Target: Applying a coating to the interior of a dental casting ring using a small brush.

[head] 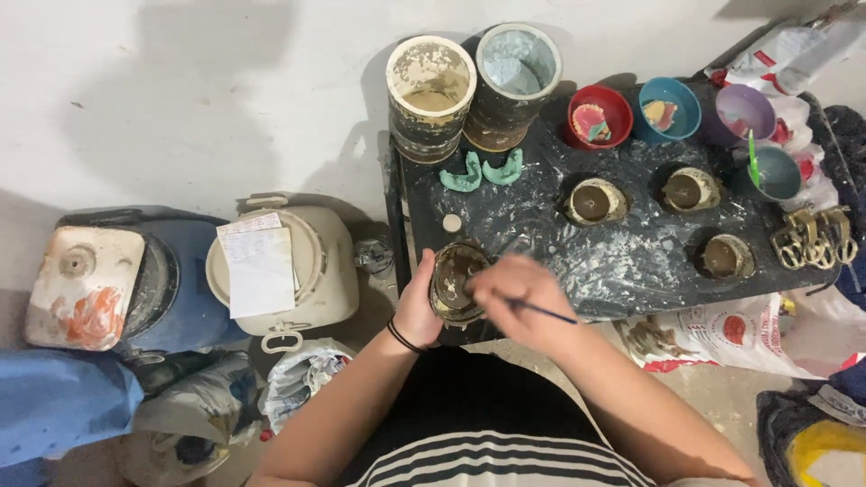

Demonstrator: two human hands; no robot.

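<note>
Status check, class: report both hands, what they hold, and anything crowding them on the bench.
Left hand grips round metal flask. Right hand holds thin brush over it. Three similar flasks stand apart behind; nothing blocking.

Black-and-white striped shirt [492, 462]

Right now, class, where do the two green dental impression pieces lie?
In the head view, the green impression pieces lie at the dark tray's far left, just before the two tall cylinders.

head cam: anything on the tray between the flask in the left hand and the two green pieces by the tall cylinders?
Only a small pale disc lies between the flask in the left hand and the green pieces; otherwise bare, plaster-spattered black tray, head view.
</note>
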